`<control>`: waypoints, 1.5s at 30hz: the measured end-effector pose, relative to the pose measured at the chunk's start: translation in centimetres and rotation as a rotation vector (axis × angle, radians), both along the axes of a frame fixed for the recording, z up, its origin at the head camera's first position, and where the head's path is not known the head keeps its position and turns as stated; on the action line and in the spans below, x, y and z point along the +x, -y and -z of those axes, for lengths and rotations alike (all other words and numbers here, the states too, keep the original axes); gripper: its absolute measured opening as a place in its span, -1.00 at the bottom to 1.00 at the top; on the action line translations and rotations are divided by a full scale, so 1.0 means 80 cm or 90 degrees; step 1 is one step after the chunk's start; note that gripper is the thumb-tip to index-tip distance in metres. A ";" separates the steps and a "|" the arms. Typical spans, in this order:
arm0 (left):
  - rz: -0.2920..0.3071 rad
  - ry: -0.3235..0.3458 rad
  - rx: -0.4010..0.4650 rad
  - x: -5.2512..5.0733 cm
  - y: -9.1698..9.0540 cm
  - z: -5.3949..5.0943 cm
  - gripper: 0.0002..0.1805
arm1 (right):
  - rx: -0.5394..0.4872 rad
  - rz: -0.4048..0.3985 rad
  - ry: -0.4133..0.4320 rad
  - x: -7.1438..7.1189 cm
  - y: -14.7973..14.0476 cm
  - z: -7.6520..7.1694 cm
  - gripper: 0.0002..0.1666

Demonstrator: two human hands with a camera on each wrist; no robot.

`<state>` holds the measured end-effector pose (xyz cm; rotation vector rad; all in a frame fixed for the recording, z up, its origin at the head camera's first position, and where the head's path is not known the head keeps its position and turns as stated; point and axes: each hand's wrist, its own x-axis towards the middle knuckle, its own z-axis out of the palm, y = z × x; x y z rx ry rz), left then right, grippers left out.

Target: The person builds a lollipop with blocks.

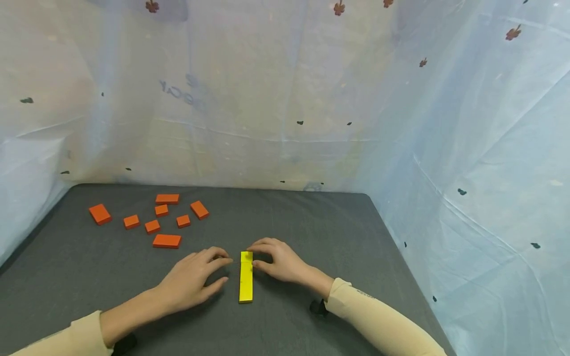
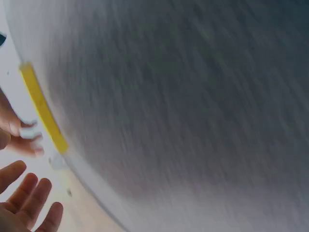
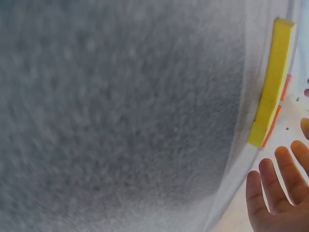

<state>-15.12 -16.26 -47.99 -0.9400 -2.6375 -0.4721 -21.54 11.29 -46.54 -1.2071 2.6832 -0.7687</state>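
Two yellow blocks (image 1: pixel 246 283), one long and one short, lie end to end as a straight strip on the dark table, with a thin seam near the far end. On the strip's right side is my right hand (image 1: pixel 281 262), its thumb and forefinger close to the far end; whether they touch it I cannot tell. My left hand (image 1: pixel 189 278) hovers to the left of the strip, fingers loosely bent, apart from it and holding nothing. In the right wrist view the fingers (image 3: pixel 289 176) are spread beside the yellow strip (image 3: pixel 273 82).
Several orange blocks, long ones such as this orange block (image 1: pixel 166 241) and short ones such as this small block (image 1: pixel 152 226), lie scattered at the table's far left. Pale plastic sheeting (image 1: pixel 249 99) hangs behind and beside the dark table (image 1: pixel 311 222).
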 end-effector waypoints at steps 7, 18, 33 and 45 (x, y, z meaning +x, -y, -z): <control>-0.017 -0.103 0.052 -0.029 0.054 -0.016 -0.62 | 0.025 0.006 0.007 0.016 -0.002 -0.003 -0.53; -0.028 -0.099 0.018 -0.070 0.141 -0.015 -0.54 | 0.106 -0.021 -0.045 0.033 0.003 0.009 -0.44; -0.027 0.014 -0.067 -0.083 0.188 0.006 -0.65 | 0.129 -0.023 -0.070 0.038 0.002 0.011 -0.43; -0.015 -0.012 -0.063 -0.085 0.186 0.008 -0.68 | 0.141 -0.027 -0.069 0.038 0.002 0.011 -0.43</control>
